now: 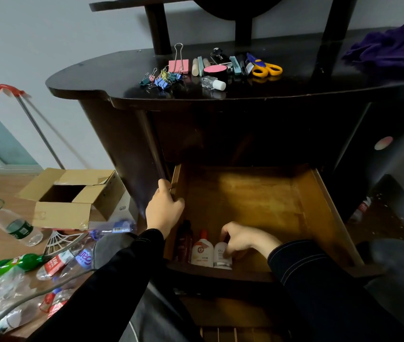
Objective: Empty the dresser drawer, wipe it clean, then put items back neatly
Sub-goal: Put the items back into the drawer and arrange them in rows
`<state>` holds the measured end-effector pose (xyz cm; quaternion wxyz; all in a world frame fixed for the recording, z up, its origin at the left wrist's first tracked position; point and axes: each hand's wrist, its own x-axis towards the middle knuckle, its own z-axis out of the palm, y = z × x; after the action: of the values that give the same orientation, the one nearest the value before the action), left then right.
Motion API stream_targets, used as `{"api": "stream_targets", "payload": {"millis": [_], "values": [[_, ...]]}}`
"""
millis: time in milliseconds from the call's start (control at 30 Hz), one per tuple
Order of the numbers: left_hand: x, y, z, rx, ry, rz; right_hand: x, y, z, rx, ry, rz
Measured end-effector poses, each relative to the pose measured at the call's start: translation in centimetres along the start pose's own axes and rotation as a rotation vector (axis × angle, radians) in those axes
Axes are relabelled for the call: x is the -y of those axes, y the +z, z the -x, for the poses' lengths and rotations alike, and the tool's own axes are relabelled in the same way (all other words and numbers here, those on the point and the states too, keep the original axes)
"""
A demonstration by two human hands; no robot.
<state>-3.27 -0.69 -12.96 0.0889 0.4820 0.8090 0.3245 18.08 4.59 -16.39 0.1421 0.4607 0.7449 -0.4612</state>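
while left hand (165, 211) grips the drawer (329, 213) left wall edge, mid-frame, dark bottle (183, 240), orange-cap bottle (202, 250) & white bottle (222, 256) stand at its front edge, lower centre; right hand (243, 239) pinches the white bottle. open wood floor to the right.

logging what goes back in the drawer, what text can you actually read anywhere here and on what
"el", the rest covered: white bottle held by the right hand.
"gan", upside down and partial: clear bottle on the floor.
Too blurred or small to read: labels on the orange-capped bottle, dark bottle, green bottle and green-label water bottle.
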Motion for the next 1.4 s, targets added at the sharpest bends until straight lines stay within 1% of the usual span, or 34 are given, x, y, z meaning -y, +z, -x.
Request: {"api": "stream_targets", "payload": {"millis": [167,267,433,567,733,900,967,1100,1167,1233,1300,1400], "values": [[0.0,0.0,0.0,0.0,-0.008,-0.003,-0.1,-0.1,-0.1,-0.009,-0.016,0.016],[0.0,0.0,0.0,-0.003,-0.006,-0.004,0.1,0.0,-0.1,-0.029,-0.068,0.081],[0.1,0.1,-0.1,-0.006,-0.002,-0.007,0.3,0.2,-0.2,-0.006,-0.123,0.142],[0.2,0.2,-0.1,-0.008,-0.01,-0.001,0.3,0.2,-0.1,-0.05,-0.125,0.159],[0.2,0.1,-0.2,-0.011,-0.003,0.003,0.2,0.3,-0.3,-0.037,-0.129,0.168],[0.2,0.0,-0.2,0.01,0.0,0.011,-0.1,-0.1,-0.1,-0.082,-0.11,0.158],[0.1,-0.1,-0.1,0.027,0.028,-0.035,0.0,-0.3,0.5,-0.147,-0.121,0.122],[-0.9,-0.7,0.8,0.076,0.088,-0.212,2.1,-1.7,3.9,-0.342,-0.236,-0.037],[-1.4,-1.2,1.2,0.092,0.128,-0.338,3.6,-3.5,6.5,-0.487,-0.299,-0.011],[-2.2,-2.0,1.4,0.062,0.205,-0.421,5.2,-6.1,9.5,-0.666,-0.373,0.06],[-4.0,-3.1,1.4,-0.011,0.314,-0.306,6.7,-9.1,12.5,-0.842,-0.459,0.064],[-8.7,-5.7,1.2,-0.171,0.52,-0.057,8.8,-13.5,16.2,-1.073,-0.599,-0.027]]}}
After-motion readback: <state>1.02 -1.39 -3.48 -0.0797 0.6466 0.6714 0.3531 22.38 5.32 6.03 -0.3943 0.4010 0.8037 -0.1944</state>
